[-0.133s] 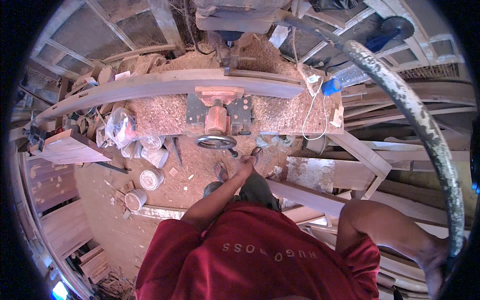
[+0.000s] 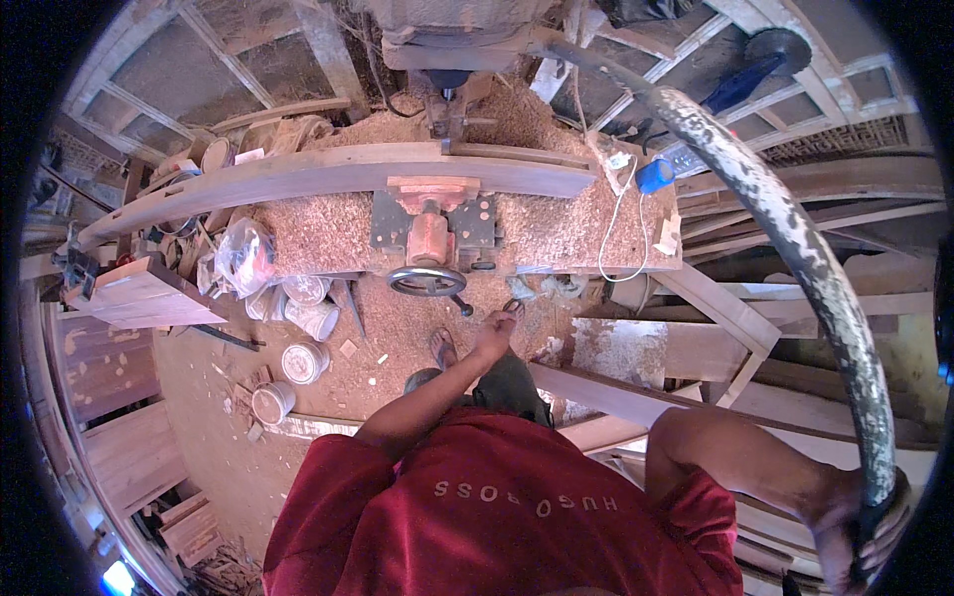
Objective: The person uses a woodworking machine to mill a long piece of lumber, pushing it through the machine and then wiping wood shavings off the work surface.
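Observation:
My right hand [image 2: 863, 528] is wrapped round the low end of a long, curved lever [image 2: 780, 209] with worn, flaking paint. The lever runs from the machine head [image 2: 455, 40] at the top, down the right side. My left hand [image 2: 497, 332] hangs loosely closed in front of my legs, with nothing seen in it. It is just right of the crank knob of a dark handwheel [image 2: 427, 281], apart from it. Beyond the wheel, a red vise [image 2: 432, 236] faces a long curved timber [image 2: 328, 167], which lies crosswise below a dark chuck [image 2: 448, 81].
Wood shavings [image 2: 556, 223] cover the bench. A blue cup-like object [image 2: 656, 175] and a white cord [image 2: 603, 243] lie at its right. White buckets [image 2: 304, 363] stand on the floor at left. A plastic bag [image 2: 243, 253] sits near boards [image 2: 139, 288]. Stacked timbers [image 2: 795, 397] fill the right.
The lever's low end and my right hand have shifted a little to the left, and more of the gripping fingers show. My left hand stays nearly where it was.

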Action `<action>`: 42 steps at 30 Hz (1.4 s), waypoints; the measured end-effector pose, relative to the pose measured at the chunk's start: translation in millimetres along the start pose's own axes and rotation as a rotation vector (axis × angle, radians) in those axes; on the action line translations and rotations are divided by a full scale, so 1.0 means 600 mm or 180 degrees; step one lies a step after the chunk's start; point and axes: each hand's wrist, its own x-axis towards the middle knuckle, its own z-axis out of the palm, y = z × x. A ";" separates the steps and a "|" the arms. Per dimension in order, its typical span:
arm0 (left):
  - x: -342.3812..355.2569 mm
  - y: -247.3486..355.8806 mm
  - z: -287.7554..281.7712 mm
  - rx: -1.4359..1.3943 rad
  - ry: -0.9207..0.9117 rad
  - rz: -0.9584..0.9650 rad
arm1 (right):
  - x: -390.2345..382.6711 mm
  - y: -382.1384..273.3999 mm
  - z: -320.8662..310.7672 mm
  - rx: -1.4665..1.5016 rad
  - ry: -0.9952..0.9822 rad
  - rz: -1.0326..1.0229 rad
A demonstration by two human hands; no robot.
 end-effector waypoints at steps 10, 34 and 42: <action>-0.208 0.379 0.036 0.0394 -0.0600 0.2537 | -0.161 -0.101 -0.057 0.0747 0.0258 0.0574; -0.370 0.763 0.210 0.2165 -0.2698 0.4613 | 0.020 -0.172 -0.021 -0.3523 -0.4130 0.5537; -0.352 0.643 0.230 0.2357 -0.2574 0.4499 | -0.137 -0.221 -0.098 -0.2256 -0.2995 0.6146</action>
